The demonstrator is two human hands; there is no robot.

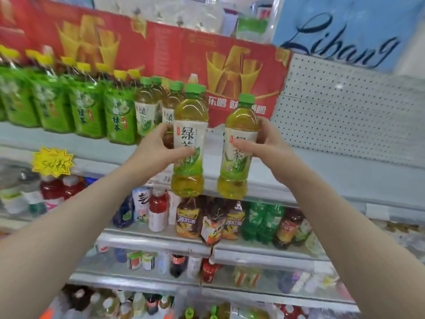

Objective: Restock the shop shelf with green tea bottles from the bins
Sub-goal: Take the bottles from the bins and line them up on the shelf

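Note:
My left hand grips one green tea bottle, green cap, white label, held upright in front of the upper shelf. My right hand grips a second green tea bottle, tilted slightly, to the right of the first. Both bottles hang in the air with their bases level with the shelf's front edge. Several matching green tea bottles stand on that shelf just left of my left hand. The bins are out of view.
Green-labelled, yellow-capped bottles fill the shelf's left part. Red cartons stand at the back, a white pegboard to the right. The shelf stretch right of the held bottles is bare. Lower shelves hold mixed drinks.

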